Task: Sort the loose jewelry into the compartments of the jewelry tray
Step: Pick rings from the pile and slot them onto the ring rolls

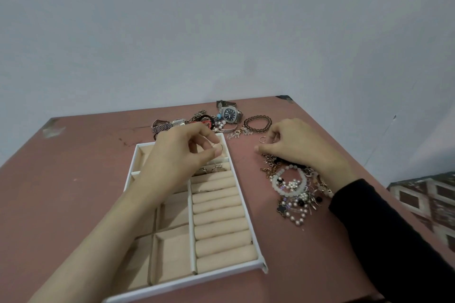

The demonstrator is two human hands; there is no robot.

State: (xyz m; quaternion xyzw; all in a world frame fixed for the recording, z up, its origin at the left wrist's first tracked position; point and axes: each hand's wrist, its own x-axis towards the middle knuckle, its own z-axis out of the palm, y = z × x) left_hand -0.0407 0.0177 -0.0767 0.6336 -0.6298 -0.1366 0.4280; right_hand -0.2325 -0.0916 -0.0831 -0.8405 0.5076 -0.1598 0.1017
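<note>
left hand (187, 155) pinched a thin ring (218, 149) between thumb and fingertip over the far end of the jewelry tray (197, 281), while the right hand (293, 145), fingers curled, rested on the pink table (73, 179) by the tangled jewelry pile (293, 187), small loose ring (262, 139) just beyond.

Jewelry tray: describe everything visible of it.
The jewelry tray is a shallow rectangular box with white walls and beige, velvety-looking lining. Its right column holds padded ring rolls; its left part is split into square compartments. It lies flat on the pinkish table. A few rings sit in the far slots. The left hand, its forearm crossing above the tray, pinches a thin ring over the far end; whether it touches the tray cannot be told.
</note>
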